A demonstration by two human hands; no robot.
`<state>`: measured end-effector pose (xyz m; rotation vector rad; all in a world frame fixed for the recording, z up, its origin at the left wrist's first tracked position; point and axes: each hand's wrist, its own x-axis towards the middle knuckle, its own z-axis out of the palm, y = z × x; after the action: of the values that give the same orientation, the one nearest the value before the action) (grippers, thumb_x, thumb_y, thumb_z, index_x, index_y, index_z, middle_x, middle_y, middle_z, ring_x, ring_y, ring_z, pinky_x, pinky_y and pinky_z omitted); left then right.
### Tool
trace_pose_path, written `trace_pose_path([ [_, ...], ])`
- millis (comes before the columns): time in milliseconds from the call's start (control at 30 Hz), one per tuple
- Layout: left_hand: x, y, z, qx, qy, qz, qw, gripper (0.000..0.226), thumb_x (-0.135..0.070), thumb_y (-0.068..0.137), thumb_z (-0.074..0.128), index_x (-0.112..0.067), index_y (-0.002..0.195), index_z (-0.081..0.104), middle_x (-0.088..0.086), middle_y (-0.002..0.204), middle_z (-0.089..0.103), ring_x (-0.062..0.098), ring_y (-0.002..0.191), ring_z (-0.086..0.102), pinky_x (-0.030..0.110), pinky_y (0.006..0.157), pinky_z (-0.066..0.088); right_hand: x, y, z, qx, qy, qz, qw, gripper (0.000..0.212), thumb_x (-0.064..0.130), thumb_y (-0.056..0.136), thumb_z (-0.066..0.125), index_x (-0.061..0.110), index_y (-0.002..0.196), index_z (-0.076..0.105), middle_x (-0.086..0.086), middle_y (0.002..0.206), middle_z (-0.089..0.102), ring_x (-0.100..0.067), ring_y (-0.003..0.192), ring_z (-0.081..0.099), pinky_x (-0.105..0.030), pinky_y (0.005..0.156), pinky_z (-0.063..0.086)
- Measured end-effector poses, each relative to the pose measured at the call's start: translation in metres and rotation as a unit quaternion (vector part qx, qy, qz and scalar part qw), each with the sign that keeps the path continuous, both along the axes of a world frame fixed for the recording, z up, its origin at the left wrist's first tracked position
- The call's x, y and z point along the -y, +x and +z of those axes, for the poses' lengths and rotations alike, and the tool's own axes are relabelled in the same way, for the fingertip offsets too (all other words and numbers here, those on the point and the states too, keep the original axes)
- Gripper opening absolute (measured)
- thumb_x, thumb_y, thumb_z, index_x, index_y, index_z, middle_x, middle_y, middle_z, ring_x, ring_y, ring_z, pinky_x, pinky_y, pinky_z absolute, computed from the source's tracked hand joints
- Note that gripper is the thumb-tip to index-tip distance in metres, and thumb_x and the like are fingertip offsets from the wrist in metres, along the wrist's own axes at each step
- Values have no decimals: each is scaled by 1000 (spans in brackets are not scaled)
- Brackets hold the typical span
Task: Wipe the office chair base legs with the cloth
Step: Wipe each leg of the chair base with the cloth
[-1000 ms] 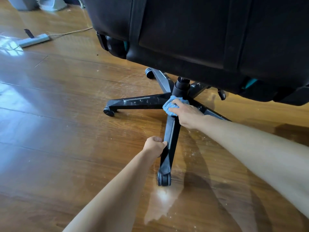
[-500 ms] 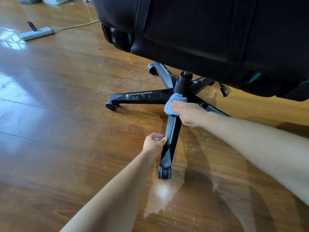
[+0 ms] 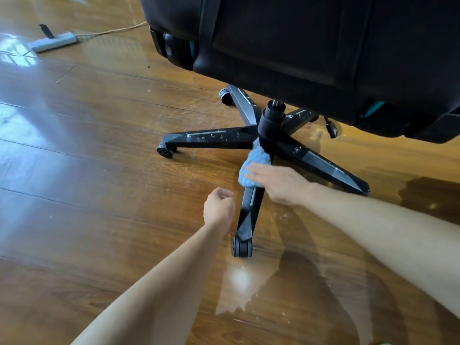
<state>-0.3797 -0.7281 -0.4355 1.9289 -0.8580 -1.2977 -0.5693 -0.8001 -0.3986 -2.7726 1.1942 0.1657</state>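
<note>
While the blue cloth (image 3: 255,168) is pressed under the flattened right hand (image 3: 276,184) onto the near base leg (image 3: 249,212), the left hand (image 3: 219,207) is clenched empty just beside that leg. With nothing braced, the chair could be rolled on its caster (image 3: 242,246) by the wiping push.

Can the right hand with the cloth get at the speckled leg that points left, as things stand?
Probably yes. The right hand presses the cloth on the near leg by the hub, and the speckled leg meets that hub right beside it. Nothing lies between; the left hand sits lower.
</note>
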Motion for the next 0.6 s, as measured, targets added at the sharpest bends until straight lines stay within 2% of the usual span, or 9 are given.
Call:
trace_pose_path([
  [67, -4, -2, -1, -8, 2, 13, 1000, 30, -7, 88, 47, -23, 102, 67, -1, 98, 73, 15, 71, 60, 27, 62, 45, 3, 10, -5, -8, -21, -54, 998, 65, 3, 100, 42, 24, 160, 30, 3, 169, 19, -12, 156, 13, -35, 121, 31],
  [133, -2, -4, 1, -22, 7, 37, 999, 29, -8, 90, 47, -21, 106, 67, 0, 100, 73, 15, 71, 60, 27, 62, 44, -21, 20, -17, -19, -33, -43, 998, 64, 3, 99, 46, 21, 159, 32, -3, 168, 22, -19, 156, 16, -35, 121, 31],
  [233, 3, -2, 3, -37, 1, 72, 997, 26, -10, 94, 48, -19, 108, 68, 2, 102, 74, 15, 75, 63, 28, 63, 46, -78, 17, -31, 34, -5, 78, 996, 63, 0, 87, 59, 15, 148, 52, -8, 156, 46, -25, 147, 39, -38, 113, 44],
  [267, 5, -1, 4, -37, -2, 76, 996, 26, -9, 95, 48, -19, 107, 68, 2, 102, 75, 16, 79, 66, 29, 64, 48, -92, 12, -32, 49, 8, 116, 992, 63, 0, 85, 59, 14, 146, 54, -8, 153, 50, -26, 146, 42, -37, 113, 45],
  [367, 7, 1, 3, -24, -3, 78, 997, 25, -10, 95, 49, -19, 107, 69, 2, 104, 74, 18, 86, 68, 31, 70, 53, -81, 0, -25, 31, 24, 177, 983, 68, -1, 86, 45, 16, 152, 46, 0, 159, 43, -18, 149, 37, -32, 113, 42],
  [467, 4, -1, 3, -30, 2, 70, 997, 26, -9, 94, 47, -19, 106, 68, -1, 94, 72, 14, 68, 60, 27, 57, 42, -33, 6, -12, 29, -3, 62, 998, 69, -2, 86, 50, 21, 151, 47, 5, 159, 42, -12, 148, 36, -35, 113, 44],
  [533, 3, -4, 4, -56, 10, 66, 996, 29, -8, 92, 45, -22, 102, 69, -1, 89, 69, 15, 66, 54, 26, 57, 38, -13, 16, -11, 18, -29, -14, 999, 61, 4, 92, 50, 22, 150, 48, 3, 160, 40, -13, 150, 32, -34, 117, 37],
  [600, 1, -6, 5, -76, 17, 64, 995, 31, -9, 91, 45, -22, 100, 71, -1, 86, 67, 16, 66, 52, 26, 58, 38, -22, 29, -18, 5, -54, -30, 998, 49, 8, 96, 50, 19, 144, 54, -2, 156, 45, -20, 147, 37, -33, 115, 36],
])
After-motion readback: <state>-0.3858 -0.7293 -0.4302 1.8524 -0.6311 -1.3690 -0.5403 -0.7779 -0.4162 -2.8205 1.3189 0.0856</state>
